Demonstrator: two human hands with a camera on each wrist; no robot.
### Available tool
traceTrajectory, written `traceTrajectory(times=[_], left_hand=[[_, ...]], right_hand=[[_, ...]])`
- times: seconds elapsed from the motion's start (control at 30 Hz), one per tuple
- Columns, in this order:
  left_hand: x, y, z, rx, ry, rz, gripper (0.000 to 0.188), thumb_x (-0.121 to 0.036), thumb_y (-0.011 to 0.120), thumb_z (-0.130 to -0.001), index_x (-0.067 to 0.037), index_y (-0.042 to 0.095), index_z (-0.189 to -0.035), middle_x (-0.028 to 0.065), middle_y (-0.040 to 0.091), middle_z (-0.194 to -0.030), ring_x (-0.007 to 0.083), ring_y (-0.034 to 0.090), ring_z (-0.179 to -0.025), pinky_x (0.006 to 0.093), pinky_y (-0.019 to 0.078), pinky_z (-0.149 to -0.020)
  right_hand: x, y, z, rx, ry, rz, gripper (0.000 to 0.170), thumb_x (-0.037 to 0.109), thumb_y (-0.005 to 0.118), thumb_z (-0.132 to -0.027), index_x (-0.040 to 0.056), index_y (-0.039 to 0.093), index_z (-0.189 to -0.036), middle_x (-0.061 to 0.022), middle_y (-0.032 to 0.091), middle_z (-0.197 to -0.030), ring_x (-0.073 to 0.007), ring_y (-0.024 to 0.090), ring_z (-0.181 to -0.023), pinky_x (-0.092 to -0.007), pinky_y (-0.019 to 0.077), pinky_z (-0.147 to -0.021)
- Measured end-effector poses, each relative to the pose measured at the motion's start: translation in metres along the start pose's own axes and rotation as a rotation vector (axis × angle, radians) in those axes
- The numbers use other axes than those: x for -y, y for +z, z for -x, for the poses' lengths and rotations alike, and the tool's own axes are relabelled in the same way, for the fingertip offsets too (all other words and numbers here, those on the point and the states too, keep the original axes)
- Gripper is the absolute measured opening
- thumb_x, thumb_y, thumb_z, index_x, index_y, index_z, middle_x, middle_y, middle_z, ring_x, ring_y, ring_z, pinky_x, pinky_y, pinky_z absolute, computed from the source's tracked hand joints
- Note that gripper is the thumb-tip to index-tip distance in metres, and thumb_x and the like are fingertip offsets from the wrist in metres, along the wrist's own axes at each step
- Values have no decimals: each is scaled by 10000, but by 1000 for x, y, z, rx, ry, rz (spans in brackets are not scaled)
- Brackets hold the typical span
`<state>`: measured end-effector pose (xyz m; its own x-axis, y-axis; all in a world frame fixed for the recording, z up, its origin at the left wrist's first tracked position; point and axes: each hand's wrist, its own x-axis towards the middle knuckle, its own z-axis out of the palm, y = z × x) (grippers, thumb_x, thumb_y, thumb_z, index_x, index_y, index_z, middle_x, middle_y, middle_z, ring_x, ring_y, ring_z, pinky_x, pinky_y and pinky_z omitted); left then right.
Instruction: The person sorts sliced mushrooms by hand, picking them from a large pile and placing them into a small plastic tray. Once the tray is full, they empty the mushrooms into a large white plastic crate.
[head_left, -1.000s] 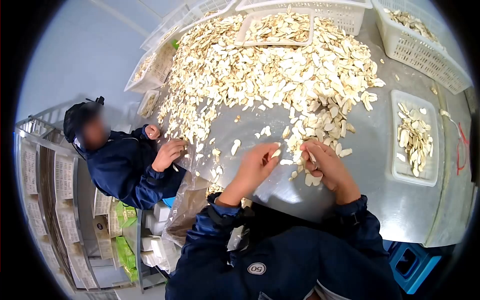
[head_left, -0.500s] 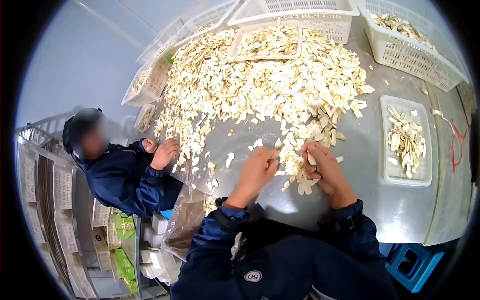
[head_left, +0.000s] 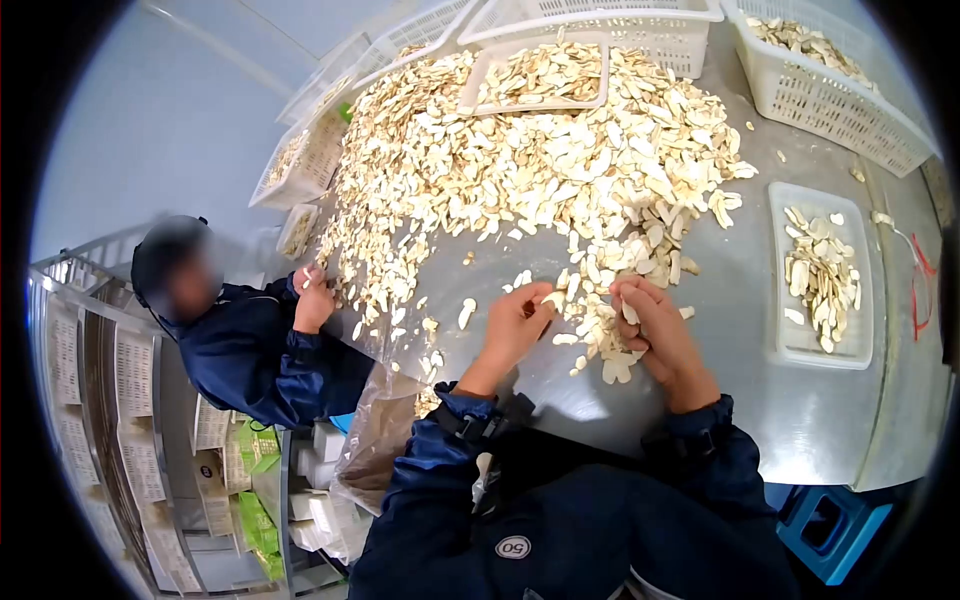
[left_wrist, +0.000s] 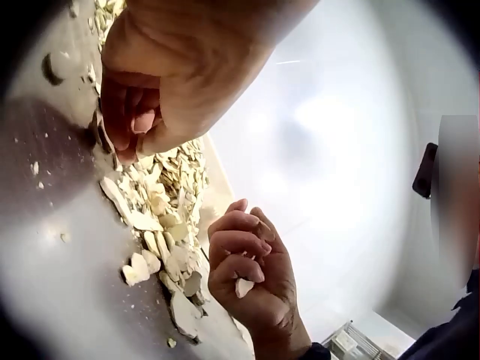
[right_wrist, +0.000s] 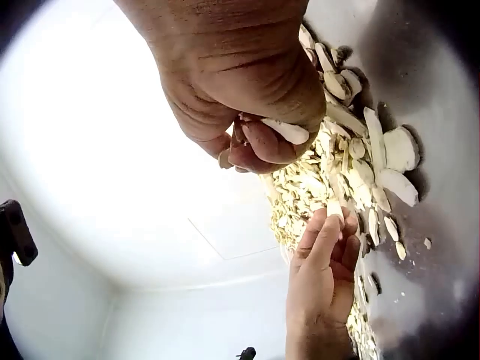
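Above the near side of the pile of pale, flat slices [head_left: 540,150] on the metal table, both bare hands work close together. My left hand [head_left: 515,325] pinches a pale slice [right_wrist: 335,210] between thumb and fingertips, as the right wrist view shows. Just to the right, my right hand [head_left: 660,335] has its fingers curled round pale slices; one long slice [right_wrist: 285,130] sticks out beside the fingers in the right wrist view, and a small piece [left_wrist: 244,287] shows under the fingers in the left wrist view. Loose slices [head_left: 618,366] lie under and between the hands.
A shallow white tray [head_left: 865,290] with some slices stands at right. Another tray [head_left: 604,75] sits on the pile, and white perforated baskets [head_left: 820,110] line the back. At left, another person [head_left: 265,345] handles slices by a plastic bag [head_left: 365,430]. A blue stool [head_left: 835,540] stands below right.
My left hand moved slightly at the pile's edge and now shows a slice at its fingertips. My right hand stays nearly in place. The other person's hands have come together.
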<state>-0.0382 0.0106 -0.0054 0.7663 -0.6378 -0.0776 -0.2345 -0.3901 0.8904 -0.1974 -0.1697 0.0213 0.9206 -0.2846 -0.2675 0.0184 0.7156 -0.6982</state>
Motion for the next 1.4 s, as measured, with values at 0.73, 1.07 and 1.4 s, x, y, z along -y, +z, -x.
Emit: traceTrajectory(times=[0.73,1.07,1.4], left_hand=[[-25,7,-9,131,-157,376,235,-43,627,-946,-18,584,-1176,2,652,-924,125,697,-817,221,507,-628],[-36,20,10,262,48,241,281,-53,691,-928,-2,599,-1189,10,674,-921,70,634,-826,214,520,-696],[-58,23,28,247,50,295,140,-107,670,-948,-38,642,-1067,-43,605,-828,45,535,-692,206,425,-617]], right_hand=[[-5,6,0,-89,82,109,101,209,656,-915,137,609,-967,46,556,-797,-48,493,-663,-184,250,-491],[-49,-17,-17,-154,-232,685,579,404,732,-848,-14,632,-1236,-181,663,-1224,-268,622,-1148,-356,473,-984],[-22,-12,-4,-192,-225,604,476,377,703,-862,-17,639,-1121,-142,680,-939,-202,660,-812,-358,517,-733]])
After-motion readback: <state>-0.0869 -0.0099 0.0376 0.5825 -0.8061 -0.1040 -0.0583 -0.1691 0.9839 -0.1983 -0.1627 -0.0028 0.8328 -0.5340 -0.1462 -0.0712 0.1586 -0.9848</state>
